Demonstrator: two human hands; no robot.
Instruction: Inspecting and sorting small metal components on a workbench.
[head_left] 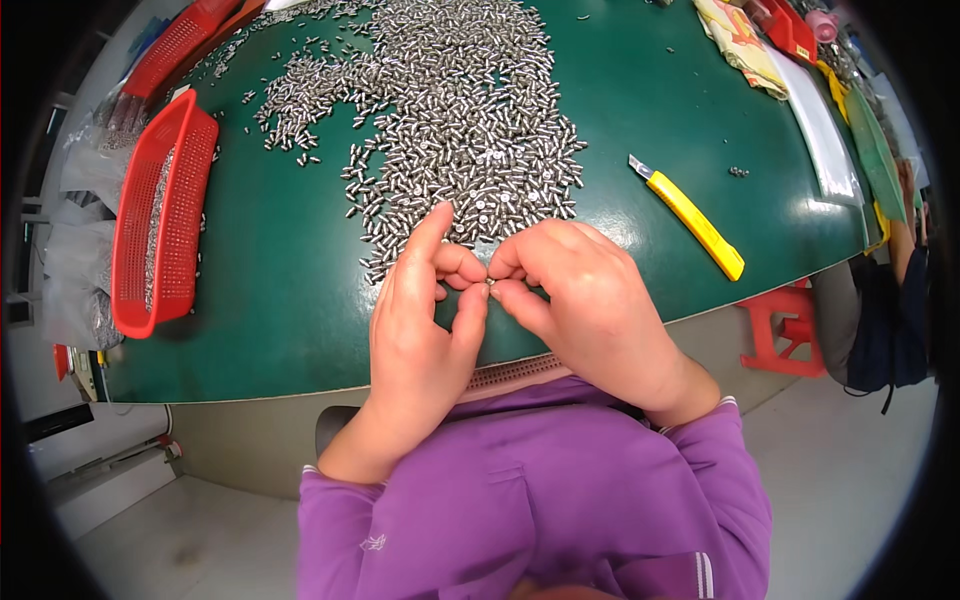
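My left hand (415, 310) and my right hand (590, 290) meet over the near edge of the green table (290, 280). Between their fingertips is a small metal piece (490, 284), mostly covered by the fingers. Both hands are closed in a pinch on it, while my left index finger points up and away. Just beyond the hands spreads a large heap of small silver bullet-shaped metal parts (460, 130). Several pale round pieces (482, 218) lie on the near part of the heap.
A yellow utility knife (700, 225) lies at the right, blade out. At the left stands a red perforated basket (184, 240) with metal parts inside. A pink basket (515, 374) sits under the table edge by my lap. A red stool (785, 330) and another person (890, 310) are at far right.
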